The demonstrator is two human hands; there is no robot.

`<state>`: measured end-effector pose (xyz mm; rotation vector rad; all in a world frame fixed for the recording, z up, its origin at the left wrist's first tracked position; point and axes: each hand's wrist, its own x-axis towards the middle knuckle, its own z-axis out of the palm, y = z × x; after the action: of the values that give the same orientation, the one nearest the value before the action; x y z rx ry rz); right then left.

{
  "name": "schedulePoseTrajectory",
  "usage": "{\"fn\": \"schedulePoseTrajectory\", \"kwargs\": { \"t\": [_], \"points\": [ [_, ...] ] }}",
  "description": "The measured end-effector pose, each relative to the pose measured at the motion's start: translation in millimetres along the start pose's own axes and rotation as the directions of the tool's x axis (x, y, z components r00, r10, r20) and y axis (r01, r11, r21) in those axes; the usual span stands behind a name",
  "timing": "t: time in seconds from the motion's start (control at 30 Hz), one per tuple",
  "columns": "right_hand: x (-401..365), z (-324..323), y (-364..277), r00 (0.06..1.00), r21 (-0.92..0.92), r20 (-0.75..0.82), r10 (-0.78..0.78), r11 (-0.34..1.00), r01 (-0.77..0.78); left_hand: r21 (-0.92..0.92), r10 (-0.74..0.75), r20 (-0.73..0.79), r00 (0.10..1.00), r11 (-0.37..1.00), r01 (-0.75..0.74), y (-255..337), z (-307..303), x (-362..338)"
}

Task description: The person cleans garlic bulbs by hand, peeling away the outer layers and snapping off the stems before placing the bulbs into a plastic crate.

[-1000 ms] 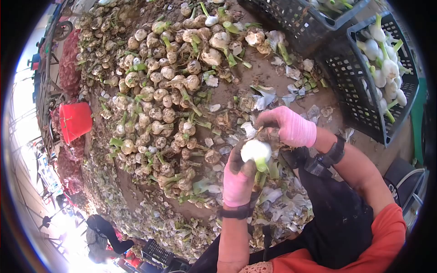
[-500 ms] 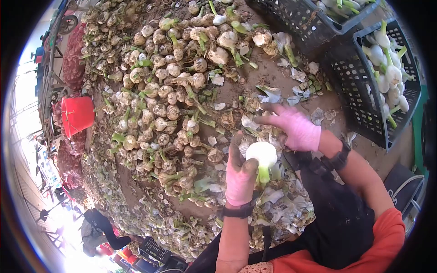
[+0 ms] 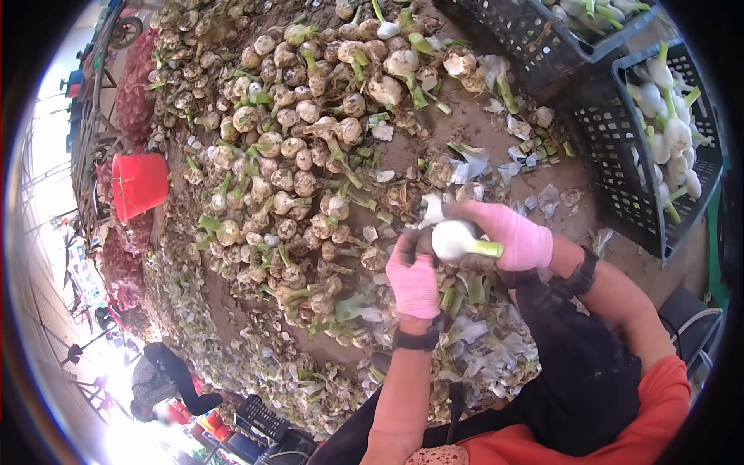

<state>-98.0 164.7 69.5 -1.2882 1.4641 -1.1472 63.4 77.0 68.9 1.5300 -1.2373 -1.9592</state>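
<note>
Both hands wear pink gloves with dark, dirty fingertips. A white peeled garlic bulb (image 3: pixel 453 241) with a short green stem pointing right is between them. My left hand (image 3: pixel 412 277) has its fingers closed against the bulb's left side. My right hand (image 3: pixel 511 232) is closed round its upper right side, thumb and fingers partly hidden. A pale strip of skin (image 3: pixel 432 209) sticks up just above the bulb. Peeled skins (image 3: pixel 473 333) lie below the hands, and a large heap of unpeeled garlic (image 3: pixel 294 182) spreads to the left.
Black crates (image 3: pixel 620 147) with white garlic stand at the right and the upper right (image 3: pixel 535 46). A red bucket (image 3: pixel 139 186) and red mesh sacks (image 3: pixel 135 97) are at the left. Another person (image 3: pixel 167 380) is at the lower left, near a dark crate (image 3: pixel 261 419).
The bulb has turned from stem down to stem right. My right hand, apart from the bulb before, has closed on it. The whole view has shifted slightly.
</note>
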Motion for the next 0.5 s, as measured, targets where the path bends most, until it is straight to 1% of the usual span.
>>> {"fn": "schedulePoseTrajectory", "kwargs": {
  "t": [0.03, 0.07, 0.1, 0.13, 0.17, 0.2, 0.23, 0.27, 0.3, 0.33, 0.37, 0.4, 0.43, 0.47, 0.5],
  "points": [
    [1, -3, 0, 0.999, 0.16, -0.036, -0.001, 0.987, 0.007, 0.001, -0.001, 0.0, 1.0, 1.0, 0.001, -8, -3, 0],
    [1, -6, 0, 0.998, 0.317, -0.07, 0.001, 0.948, 0.021, 0.184, -0.039, 0.048, 0.998, 0.983, 0.029, -18, -7, 0],
    [-2, -12, -2, 0.984, 0.676, -0.003, 0.179, 0.725, -0.13, 0.362, -0.084, 0.087, 0.993, 0.931, 0.047, -29, -15, 2],
    [-3, -31, -14, 0.929, 0.838, 0.1, 0.357, 0.473, -0.272, 0.4, -0.072, 0.13, 0.989, 0.916, 0.014, -42, -27, 7],
    [-16, -50, 11, 0.959, 0.966, 0.174, 0.224, 0.15, -0.211, 0.398, -0.073, 0.128, 0.989, 0.917, 0.016, -53, -40, 6],
    [-14, -45, -12, 0.928, 0.795, -0.373, 0.011, 0.519, 0.314, 0.574, 0.04, 0.057, 0.998, 0.816, -0.065, -46, -51, 6],
    [-36, -65, -9, 0.889, 0.695, -0.455, 0.047, 0.643, 0.322, 0.731, 0.163, 0.008, 0.987, 0.672, -0.117, -37, -61, 6],
    [-58, -95, -2, 0.743, 0.757, -0.591, 0.313, 0.534, 0.377, 0.723, 0.157, -0.099, 0.983, 0.69, -0.037, -25, -67, 6],
    [-61, -102, -18, 0.686, 0.679, -0.719, 0.111, 0.32, 0.661, 0.704, 0.151, -0.205, 0.967, 0.709, 0.039, -12, -70, 9],
    [-70, -113, -20, 0.584, 0.566, -0.811, 0.035, 0.302, 0.767, 0.687, 0.143, -0.231, 0.963, 0.724, 0.057, -5, -77, 12],
    [-80, -124, -29, 0.651, 0.647, -0.759, 0.01, 0.127, 0.752, 0.685, 0.144, -0.233, 0.962, 0.726, 0.058, -8, -84, 20],
    [-86, -130, -19, 0.703, 0.705, -0.704, -0.101, 0.025, 0.709, 0.736, 0.175, -0.214, 0.961, 0.676, 0.041, -19, -93, 31],
    [-88, -132, -8, 0.733, 0.759, -0.645, -0.217, -0.069, 0.647, 0.784, 0.204, -0.191, 0.96, 0.621, 0.024, -27, -98, 40],
    [-85, -128, 1, 0.733, 0.759, -0.645, -0.216, -0.07, 0.648, 0.844, 0.176, -0.169, 0.97, 0.534, 0.05, -29, -97, 46],
    [-81, -123, 9, 0.753, 0.79, -0.606, -0.258, -0.078, 0.609, 0.845, 0.175, -0.168, 0.97, 0.532, 0.05, -33, -98, 51]
  ]
}}
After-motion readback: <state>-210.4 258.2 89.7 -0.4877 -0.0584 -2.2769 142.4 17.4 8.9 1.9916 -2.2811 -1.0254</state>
